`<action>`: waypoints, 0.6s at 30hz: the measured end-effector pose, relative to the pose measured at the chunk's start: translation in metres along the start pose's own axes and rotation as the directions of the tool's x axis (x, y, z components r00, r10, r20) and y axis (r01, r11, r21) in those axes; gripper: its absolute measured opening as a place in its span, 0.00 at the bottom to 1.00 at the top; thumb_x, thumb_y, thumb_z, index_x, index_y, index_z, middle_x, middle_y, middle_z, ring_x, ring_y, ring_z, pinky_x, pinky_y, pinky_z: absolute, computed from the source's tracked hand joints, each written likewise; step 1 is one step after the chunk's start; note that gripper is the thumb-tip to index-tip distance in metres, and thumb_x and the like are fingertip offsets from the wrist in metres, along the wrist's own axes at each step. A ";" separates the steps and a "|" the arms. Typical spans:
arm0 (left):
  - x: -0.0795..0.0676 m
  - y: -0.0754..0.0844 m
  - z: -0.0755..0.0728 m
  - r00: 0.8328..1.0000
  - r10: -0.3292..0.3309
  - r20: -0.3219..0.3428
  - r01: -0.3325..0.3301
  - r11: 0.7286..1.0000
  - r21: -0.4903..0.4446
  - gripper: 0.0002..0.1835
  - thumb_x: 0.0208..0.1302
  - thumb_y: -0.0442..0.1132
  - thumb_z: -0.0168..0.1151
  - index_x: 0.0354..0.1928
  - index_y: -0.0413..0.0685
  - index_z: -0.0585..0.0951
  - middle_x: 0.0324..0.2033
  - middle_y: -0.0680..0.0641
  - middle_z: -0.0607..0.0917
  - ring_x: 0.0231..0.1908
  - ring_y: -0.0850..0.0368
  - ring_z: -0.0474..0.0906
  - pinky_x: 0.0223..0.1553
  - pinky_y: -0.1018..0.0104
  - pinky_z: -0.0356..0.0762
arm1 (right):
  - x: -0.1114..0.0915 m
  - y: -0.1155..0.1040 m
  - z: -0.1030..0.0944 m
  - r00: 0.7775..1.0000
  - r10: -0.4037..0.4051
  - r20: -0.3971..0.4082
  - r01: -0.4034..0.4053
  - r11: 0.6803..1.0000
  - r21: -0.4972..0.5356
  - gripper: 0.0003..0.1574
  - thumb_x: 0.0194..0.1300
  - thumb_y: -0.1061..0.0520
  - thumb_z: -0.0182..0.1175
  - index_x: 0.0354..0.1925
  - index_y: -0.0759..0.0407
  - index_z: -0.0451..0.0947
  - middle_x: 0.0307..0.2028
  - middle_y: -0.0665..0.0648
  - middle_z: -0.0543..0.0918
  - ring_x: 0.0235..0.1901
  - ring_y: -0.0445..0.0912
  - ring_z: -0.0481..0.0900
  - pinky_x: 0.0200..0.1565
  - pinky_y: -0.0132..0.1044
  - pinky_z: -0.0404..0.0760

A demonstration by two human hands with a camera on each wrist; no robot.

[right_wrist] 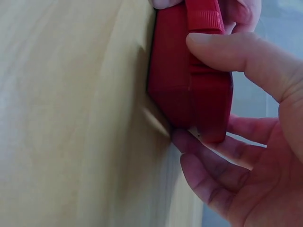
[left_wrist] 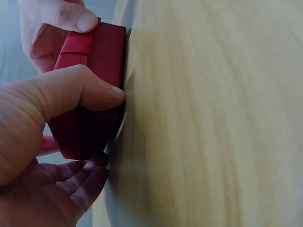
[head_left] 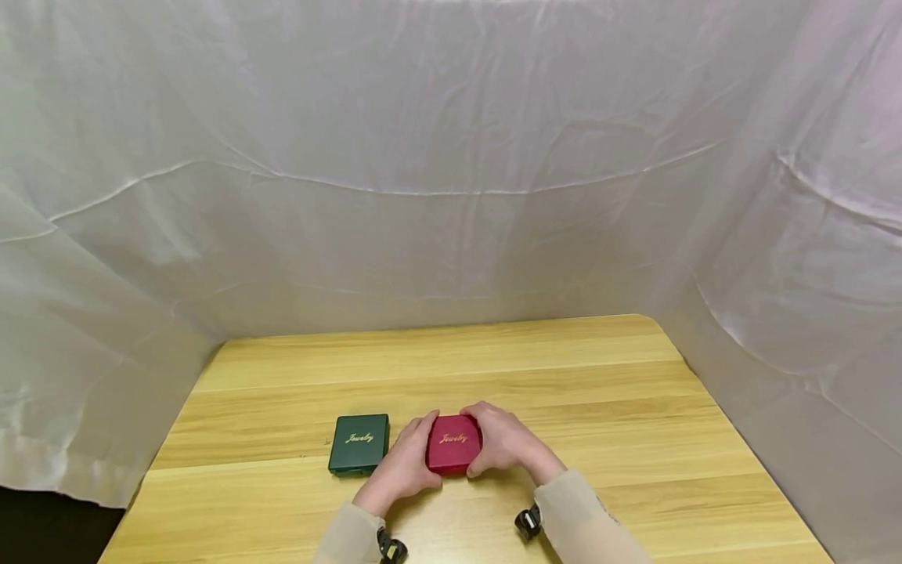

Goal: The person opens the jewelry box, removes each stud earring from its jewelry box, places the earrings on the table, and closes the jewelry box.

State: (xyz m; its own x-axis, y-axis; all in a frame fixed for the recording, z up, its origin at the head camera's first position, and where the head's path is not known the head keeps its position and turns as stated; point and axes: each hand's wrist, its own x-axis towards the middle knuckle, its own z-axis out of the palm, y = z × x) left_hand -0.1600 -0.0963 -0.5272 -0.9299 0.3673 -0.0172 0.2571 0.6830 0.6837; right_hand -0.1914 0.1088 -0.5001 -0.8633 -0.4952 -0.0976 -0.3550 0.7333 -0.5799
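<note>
Red and square, the jewelry box (head_left: 453, 444) sits flat on the wooden table (head_left: 599, 407) near its front edge, gold script showing on its lid. We have it between both hands. Our left hand (head_left: 405, 466) curls round the box's left side: in the left wrist view the thumb (left_wrist: 80, 90) presses against the near side wall, and the other fingers (left_wrist: 83, 177) bend round the left side of the box, down where it meets the table. Our right hand (head_left: 503, 442) wraps the right side the same way; in the right wrist view its thumb (right_wrist: 236, 59) lies across the seam where lid meets base, and the fingers (right_wrist: 208, 165) curl in at the box's lower corner. A ribbed red ribbon tab (left_wrist: 75, 47) runs across the box's near side wall, between the two thumbs. The lid looks closed, or nearly so; we cannot tell whether the seam has parted.

Just to the left of our left hand lies a dark green box (head_left: 359, 443) of the same shape, flat and closed, also lettered in gold, untouched. White cloth (head_left: 451, 157) hangs behind the table and down both sides.
</note>
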 end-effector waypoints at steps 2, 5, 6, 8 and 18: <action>0.000 0.000 -0.001 1.000 -0.005 0.008 0.004 1.000 0.005 0.58 0.35 0.31 0.79 0.73 0.38 0.59 0.60 0.36 0.70 0.54 0.42 0.71 0.54 0.46 0.74 | -0.001 0.000 0.001 1.000 0.000 -0.007 0.000 1.000 -0.002 0.57 0.28 0.55 0.84 0.60 0.64 0.73 0.50 0.55 0.79 0.46 0.49 0.78 0.52 0.47 0.77; 0.001 0.000 -0.001 1.000 -0.006 0.013 0.006 1.000 0.006 0.59 0.34 0.31 0.80 0.73 0.38 0.59 0.60 0.36 0.70 0.54 0.42 0.71 0.54 0.46 0.74 | -0.001 0.000 0.002 1.000 0.005 -0.014 -0.005 1.000 -0.012 0.58 0.28 0.55 0.84 0.60 0.63 0.72 0.51 0.55 0.79 0.47 0.49 0.78 0.53 0.47 0.76; 0.001 0.000 -0.001 1.000 -0.006 0.014 0.006 1.000 0.005 0.59 0.34 0.31 0.80 0.73 0.38 0.59 0.60 0.36 0.70 0.54 0.43 0.71 0.54 0.46 0.74 | -0.002 0.000 0.002 1.000 0.001 -0.015 -0.002 1.000 -0.013 0.58 0.28 0.55 0.84 0.60 0.63 0.72 0.51 0.55 0.79 0.47 0.49 0.78 0.52 0.48 0.76; 0.001 0.000 -0.002 1.000 -0.005 0.017 0.005 1.000 0.004 0.59 0.34 0.31 0.80 0.73 0.38 0.59 0.60 0.36 0.71 0.54 0.43 0.71 0.54 0.47 0.74 | -0.002 -0.001 0.002 1.000 -0.001 -0.019 0.001 1.000 -0.018 0.58 0.28 0.55 0.85 0.60 0.63 0.72 0.51 0.55 0.78 0.46 0.49 0.78 0.52 0.48 0.76; 0.002 0.000 -0.004 1.000 0.008 0.019 -0.009 1.000 0.021 0.60 0.33 0.32 0.80 0.73 0.37 0.59 0.59 0.37 0.72 0.53 0.44 0.72 0.53 0.48 0.74 | -0.004 -0.003 0.004 0.998 -0.038 -0.042 0.036 0.998 -0.051 0.56 0.28 0.54 0.85 0.58 0.61 0.72 0.49 0.53 0.78 0.45 0.48 0.77 0.51 0.49 0.76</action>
State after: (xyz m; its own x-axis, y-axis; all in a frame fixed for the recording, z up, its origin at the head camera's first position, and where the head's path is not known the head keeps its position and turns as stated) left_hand -0.1626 -0.0983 -0.5248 -0.9227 0.3846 -0.0252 0.2705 0.6929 0.6684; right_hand -0.1855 0.1072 -0.5009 -0.8637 -0.5024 -0.0414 -0.4034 0.7381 -0.5408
